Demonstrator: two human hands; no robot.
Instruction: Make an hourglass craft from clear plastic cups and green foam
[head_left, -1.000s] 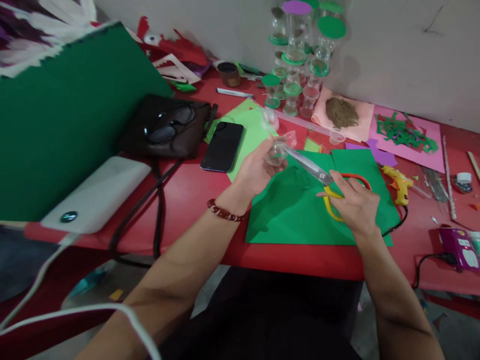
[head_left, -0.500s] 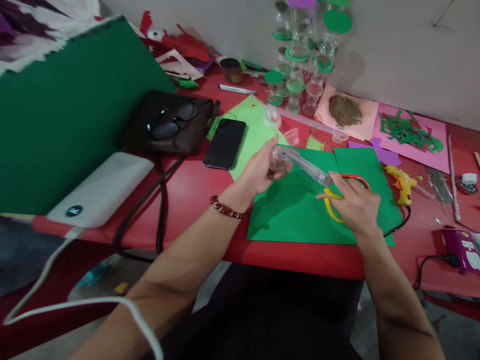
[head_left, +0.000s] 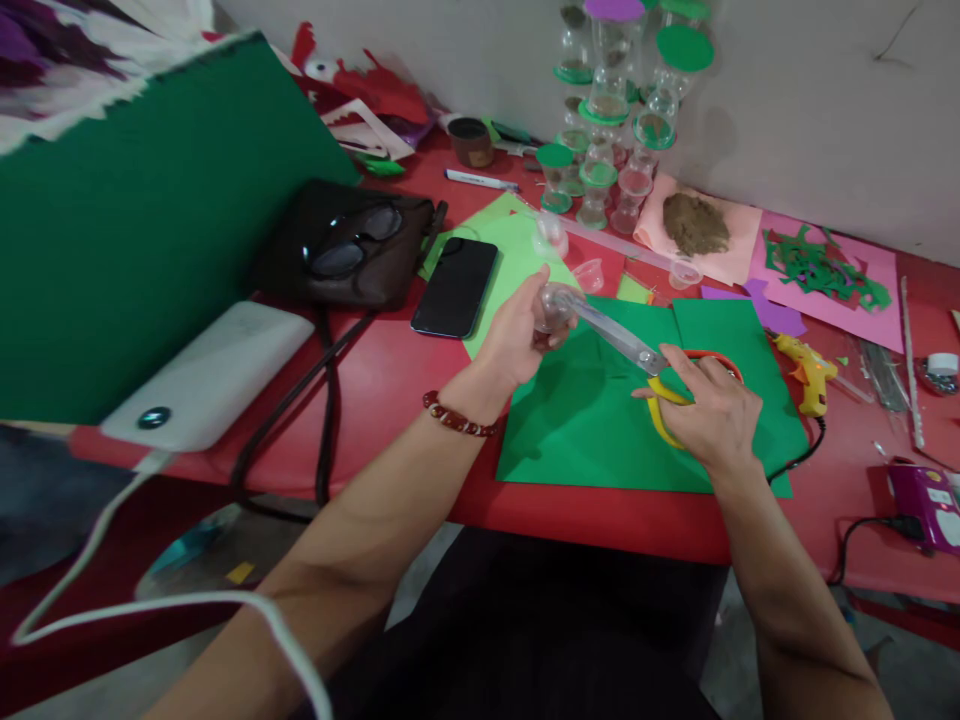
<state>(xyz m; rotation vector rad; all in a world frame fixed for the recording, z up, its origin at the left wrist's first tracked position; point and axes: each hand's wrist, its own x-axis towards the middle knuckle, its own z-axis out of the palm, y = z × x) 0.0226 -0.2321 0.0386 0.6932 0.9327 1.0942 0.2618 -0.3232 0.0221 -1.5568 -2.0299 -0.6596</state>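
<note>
My left hand (head_left: 517,335) is wrapped round a small clear plastic cup (head_left: 554,306), which it holds above the edge of the green sheet (head_left: 577,430). In my right hand (head_left: 712,405) is a pair of scissors (head_left: 619,337) with yellow and orange handles. The scissor blades look nearly closed and point left, their tips touching or overlapping the cup; whether they are inside it cannot be made out. Both hands are over the red table (head_left: 405,400).
A phone (head_left: 456,287), a dark bag (head_left: 352,270) with glasses and a white power bank (head_left: 210,375) lie left. Stacked cups (head_left: 598,175) stand behind. Brown material (head_left: 694,224), green scraps (head_left: 817,265) and a yellow glue gun (head_left: 808,372) are to the right.
The cup in my left hand has tilted and moved slightly left relative to the scissors. The whole view has shifted a little. Both hands keep their holds.
</note>
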